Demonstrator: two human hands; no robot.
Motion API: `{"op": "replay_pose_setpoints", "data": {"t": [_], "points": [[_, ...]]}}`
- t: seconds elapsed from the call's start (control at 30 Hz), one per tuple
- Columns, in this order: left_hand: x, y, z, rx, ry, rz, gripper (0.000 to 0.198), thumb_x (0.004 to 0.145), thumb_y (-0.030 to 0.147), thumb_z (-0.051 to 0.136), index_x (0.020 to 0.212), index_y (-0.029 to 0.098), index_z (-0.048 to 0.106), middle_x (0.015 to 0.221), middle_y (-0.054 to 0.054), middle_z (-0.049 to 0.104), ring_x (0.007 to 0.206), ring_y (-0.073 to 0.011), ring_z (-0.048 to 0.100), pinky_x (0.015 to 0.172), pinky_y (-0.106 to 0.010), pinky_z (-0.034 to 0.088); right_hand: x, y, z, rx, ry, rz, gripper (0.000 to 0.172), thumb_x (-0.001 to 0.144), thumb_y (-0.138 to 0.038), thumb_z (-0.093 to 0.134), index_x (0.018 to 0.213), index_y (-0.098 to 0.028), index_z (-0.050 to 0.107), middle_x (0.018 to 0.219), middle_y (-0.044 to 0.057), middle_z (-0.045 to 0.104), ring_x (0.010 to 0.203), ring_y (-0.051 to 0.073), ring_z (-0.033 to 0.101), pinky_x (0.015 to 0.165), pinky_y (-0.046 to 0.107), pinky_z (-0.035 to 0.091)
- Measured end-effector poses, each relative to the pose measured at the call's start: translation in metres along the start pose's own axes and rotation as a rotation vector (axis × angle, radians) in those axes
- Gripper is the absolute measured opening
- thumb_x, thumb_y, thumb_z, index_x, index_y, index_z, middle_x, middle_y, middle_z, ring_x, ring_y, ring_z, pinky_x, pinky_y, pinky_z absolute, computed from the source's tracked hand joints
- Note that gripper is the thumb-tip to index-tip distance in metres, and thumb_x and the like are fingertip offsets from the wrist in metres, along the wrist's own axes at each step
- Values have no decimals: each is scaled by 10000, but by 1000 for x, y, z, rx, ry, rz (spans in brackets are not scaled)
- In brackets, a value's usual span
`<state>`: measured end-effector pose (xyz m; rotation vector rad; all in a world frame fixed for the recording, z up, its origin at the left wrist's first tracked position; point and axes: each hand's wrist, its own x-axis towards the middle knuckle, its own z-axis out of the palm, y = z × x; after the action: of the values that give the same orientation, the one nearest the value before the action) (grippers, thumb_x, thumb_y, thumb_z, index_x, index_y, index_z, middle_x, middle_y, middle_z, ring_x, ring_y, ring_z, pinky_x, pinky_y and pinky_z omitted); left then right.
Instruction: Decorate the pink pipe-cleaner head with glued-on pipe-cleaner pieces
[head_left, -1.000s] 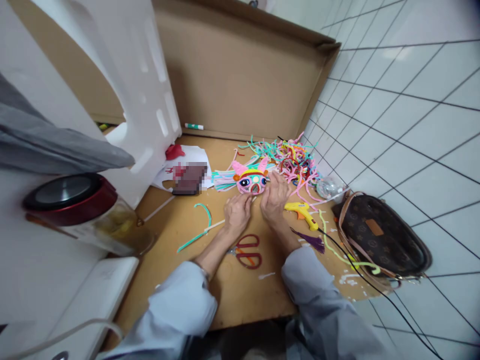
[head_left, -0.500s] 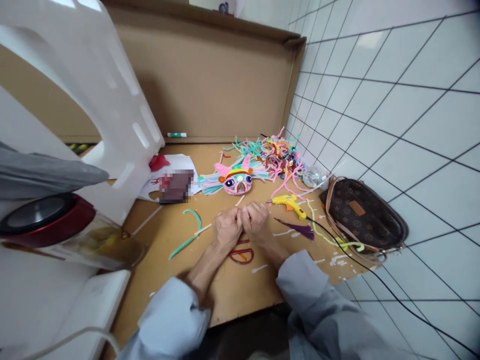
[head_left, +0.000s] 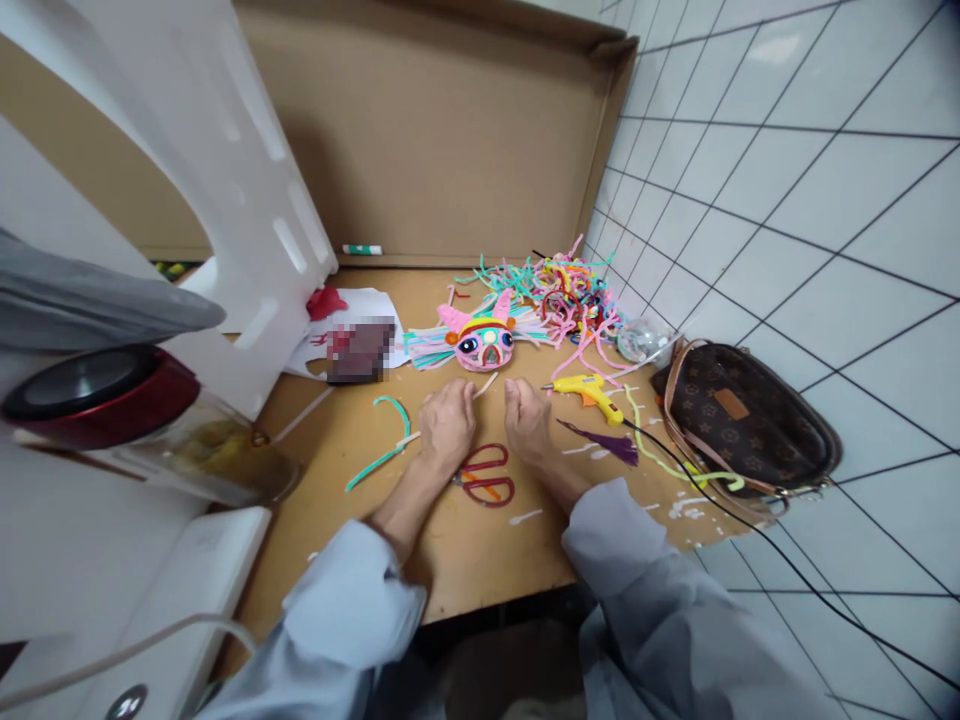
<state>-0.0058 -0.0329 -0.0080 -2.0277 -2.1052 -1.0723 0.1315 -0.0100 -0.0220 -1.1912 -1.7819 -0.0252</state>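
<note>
My left hand [head_left: 448, 425] is closed round a pale pipe cleaner [head_left: 486, 385], whose ends stick out on both sides of the fist. To its right, my right hand [head_left: 527, 415] is a fist; whatever it may hold is hidden. A gap separates the two hands. Red-handled scissors [head_left: 487, 487] lie between my wrists. A curved teal pipe cleaner [head_left: 371, 468] rests left of my left hand. Beyond the hands sits a colourful animal head [head_left: 484, 345] with pink ears, large eyes and pastel strands at its sides.
A yellow glue gun [head_left: 592, 393] and purple tassel [head_left: 611, 443] lie right of my right hand. Mixed pipe cleaners [head_left: 566, 295] are heaped at the back. A brown bag [head_left: 750, 420] stands at right, a glass jar [head_left: 217, 455] at left. The gun's black cord runs right.
My hands have moved apart from touching, uncovering more of the scissors between them. The whole view has shifted slightly.
</note>
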Motion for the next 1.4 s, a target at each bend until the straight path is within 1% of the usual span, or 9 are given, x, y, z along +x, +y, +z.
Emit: {"op": "replay_pose_setpoints", "data": {"t": [0.13, 0.2, 0.3, 0.4, 0.6, 0.73, 0.97, 1.17, 1.4], "points": [[3, 0, -6, -44, -57, -49, 306, 995, 204, 408, 1040, 175, 710, 1033, -121, 771, 903, -222, 700, 793, -306, 437, 3, -2, -4, 49, -16, 111, 412, 1073, -337, 240, 746, -249, 474, 670, 28, 577, 651, 169, 536, 676, 284, 396], [3, 2, -10, -55, -73, -56, 314, 979, 200, 419, 1066, 179, 720, 1076, -118, 774, 931, -221, 701, 809, -307, 440, 4, -3, -5, 65, -18, 158, 359, 1053, -310, 271, 756, -252, 465, 691, 31, 583, 678, 176, 539, 699, 289, 407], [2, 7, -16, -24, -142, -76, 283, 949, 235, 460, 932, 189, 739, 956, -100, 776, 861, -210, 687, 763, -300, 417, 3, -4, -4, 83, -25, 182, 267, 1006, -261, 320, 791, -251, 478, 742, 33, 592, 736, 186, 547, 733, 296, 417], [1, 12, -19, 36, -214, -95, 311, 947, 258, 446, 827, 187, 724, 837, -96, 751, 787, -200, 661, 697, -298, 367, 1, -6, -3, 92, -55, 133, 220, 961, -217, 335, 819, -245, 501, 806, 44, 611, 803, 193, 562, 765, 299, 422], [4, 14, -17, 115, -274, -130, 353, 985, 280, 400, 881, 182, 723, 885, -118, 764, 781, -201, 658, 662, -310, 304, 0, -11, -2, 33, -214, 82, 190, 917, -178, 391, 816, -237, 540, 809, 36, 624, 771, 187, 554, 737, 286, 401], [4, 12, -15, 106, -281, -144, 369, 1004, 308, 399, 899, 183, 730, 895, -121, 767, 778, -197, 659, 659, -307, 302, 3, -10, -1, 4, -285, 84, 195, 909, -161, 420, 782, -234, 548, 774, 29, 621, 758, 182, 561, 726, 277, 397], [2, 11, -15, 45, -255, -124, 350, 998, 304, 425, 850, 190, 721, 864, -103, 763, 769, -190, 652, 660, -302, 310, 3, -12, -3, -8, -325, 79, 195, 919, -165, 445, 794, -224, 583, 811, 35, 649, 775, 179, 584, 727, 275, 398], [5, 11, -19, 54, -261, -131, 419, 1031, 393, 391, 881, 193, 729, 870, -112, 768, 770, -206, 666, 653, -306, 324, 4, -14, -6, -28, -381, 108, 263, 1005, -246, 448, 800, -220, 610, 778, 29, 673, 729, 164, 599, 688, 267, 366], [5, 5, -14, 25, -209, -176, 366, 1032, 309, 364, 1005, 172, 702, 968, -139, 772, 844, -231, 694, 718, -311, 406, 7, -14, -11, -102, -389, 154, 309, 1050, -309, 378, 884, -222, 623, 746, 35, 683, 641, 169, 571, 606, 281, 281]]}}
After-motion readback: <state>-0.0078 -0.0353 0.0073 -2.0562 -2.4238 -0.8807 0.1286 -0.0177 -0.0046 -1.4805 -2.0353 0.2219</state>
